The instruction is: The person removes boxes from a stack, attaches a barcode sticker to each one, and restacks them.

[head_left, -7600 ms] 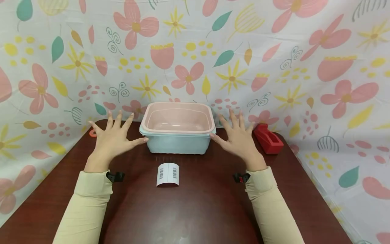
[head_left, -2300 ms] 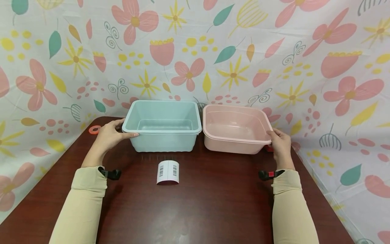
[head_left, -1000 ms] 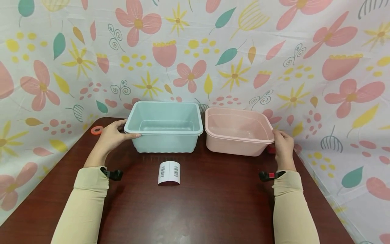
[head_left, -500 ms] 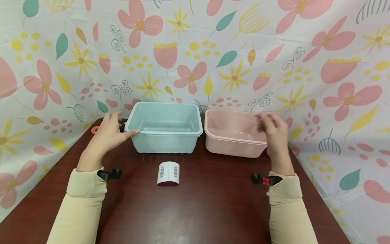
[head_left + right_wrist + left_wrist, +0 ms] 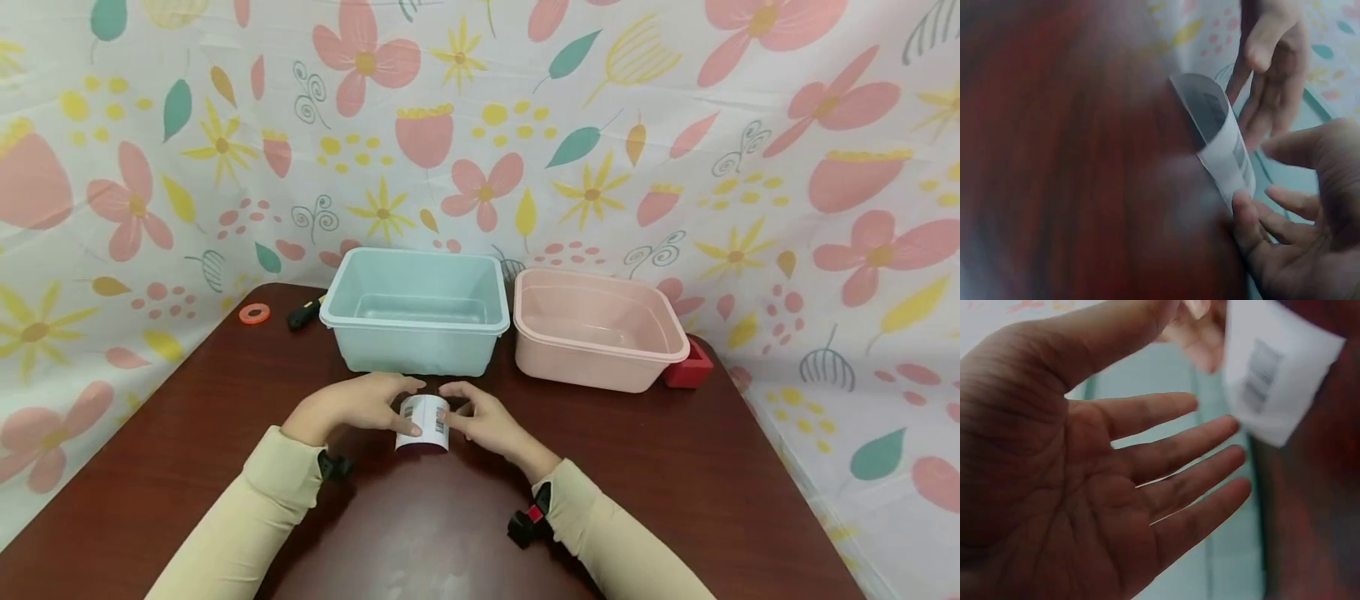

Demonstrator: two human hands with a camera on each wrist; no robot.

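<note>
Currently, the curled barcode label (image 5: 428, 417) rests on the tabletop (image 5: 420, 533), nearer than the light-blue basin (image 5: 416, 350), between the left hand (image 5: 362, 402), fingers spread, and right hand (image 5: 491, 423), relaxed, touching it. Apparent step: pick-up; next, pinch both edges.

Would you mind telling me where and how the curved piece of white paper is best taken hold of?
I'd pinch the white paper at its left and right edges, the left hand and right hand each coming in from its own side. The sheet arches off the table, its sides bent down and its middle raised over a gap, so pushing from above might flatten it.
</note>
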